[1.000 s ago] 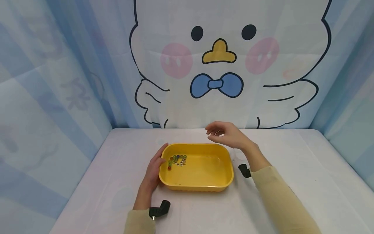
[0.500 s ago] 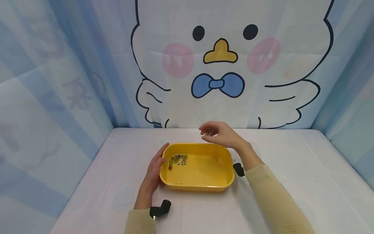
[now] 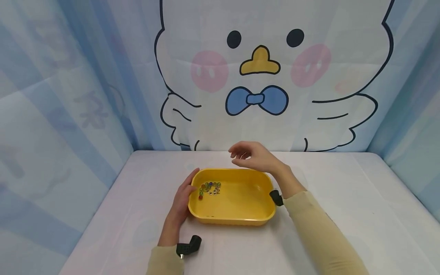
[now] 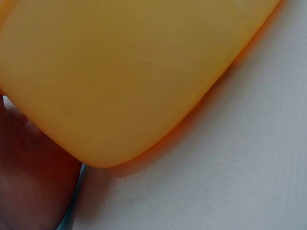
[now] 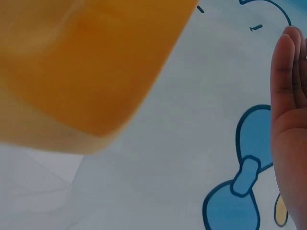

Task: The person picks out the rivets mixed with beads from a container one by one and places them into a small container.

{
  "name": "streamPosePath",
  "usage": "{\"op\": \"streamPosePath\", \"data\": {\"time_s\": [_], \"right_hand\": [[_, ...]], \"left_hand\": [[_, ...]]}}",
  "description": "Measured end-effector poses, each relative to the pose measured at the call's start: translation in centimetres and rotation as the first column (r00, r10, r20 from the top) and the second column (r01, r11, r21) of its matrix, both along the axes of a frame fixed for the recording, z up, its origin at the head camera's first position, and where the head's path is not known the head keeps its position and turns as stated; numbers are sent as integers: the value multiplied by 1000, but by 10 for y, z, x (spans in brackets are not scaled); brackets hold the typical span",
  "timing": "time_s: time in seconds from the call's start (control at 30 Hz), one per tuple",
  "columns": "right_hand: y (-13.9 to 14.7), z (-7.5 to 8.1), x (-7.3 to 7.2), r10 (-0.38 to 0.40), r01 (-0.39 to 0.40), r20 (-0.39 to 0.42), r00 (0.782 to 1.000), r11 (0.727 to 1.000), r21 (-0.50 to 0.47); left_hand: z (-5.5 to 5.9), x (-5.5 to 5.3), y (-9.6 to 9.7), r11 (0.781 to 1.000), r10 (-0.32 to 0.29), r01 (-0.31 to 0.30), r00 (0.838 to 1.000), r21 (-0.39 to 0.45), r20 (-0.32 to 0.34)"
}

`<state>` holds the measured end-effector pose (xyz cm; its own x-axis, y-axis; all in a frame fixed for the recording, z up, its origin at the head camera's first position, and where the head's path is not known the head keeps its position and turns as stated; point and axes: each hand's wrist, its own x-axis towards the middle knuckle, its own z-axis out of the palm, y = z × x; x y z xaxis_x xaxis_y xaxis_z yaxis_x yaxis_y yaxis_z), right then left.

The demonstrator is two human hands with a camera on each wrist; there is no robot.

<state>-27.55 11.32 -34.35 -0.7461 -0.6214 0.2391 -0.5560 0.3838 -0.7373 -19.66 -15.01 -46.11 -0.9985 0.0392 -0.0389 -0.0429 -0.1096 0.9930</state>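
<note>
A yellow rectangular tray [image 3: 240, 200] with rounded corners stands in the middle of the head view. Several small glass marbles [image 3: 207, 185], green, amber, red and blue, lie inside toward its left end, beside several tiny shiny pieces [image 3: 214, 191]. My left hand [image 3: 180, 202] grips the tray's left wall, thumb over the rim and fingers along the outside. Above the far rim hovers my right hand [image 3: 256, 156], its fingers loosely bent and no object visible in them. The right wrist view shows that hand's fingers [image 5: 284, 72] at the right edge, apart from the tray.
A pale cloth [image 3: 137, 229] covers the table. Behind it hangs a curtain [image 3: 258, 130] printed with a white cartoon character and a blue bow. Blue-white curtains [image 3: 51, 133] close off both sides. Each wrist carries a small black camera [image 3: 189, 245].
My right hand has drifted left along the tray's far rim. The left hand keeps its grip, and the marbles stay at the tray's left end.
</note>
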Motion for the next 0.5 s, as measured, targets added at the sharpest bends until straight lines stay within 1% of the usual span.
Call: {"op": "streamPosePath", "data": {"time_s": [0.2, 0.4, 0.5], "right_hand": [[-7, -4, -3, 33, -33, 7, 999, 999, -6], [-14, -12, -5, 60, -62, 54, 997, 998, 24], [-18, -14, -4, 83, -85, 77, 994, 996, 28]], "left_hand": [[1, 0, 0, 1000, 5, -5, 1000, 13, 5], [0, -1, 0, 1000, 1, -1, 1000, 8, 7], [0, -1, 0, 1000, 0, 0, 1000, 2, 8]]}}
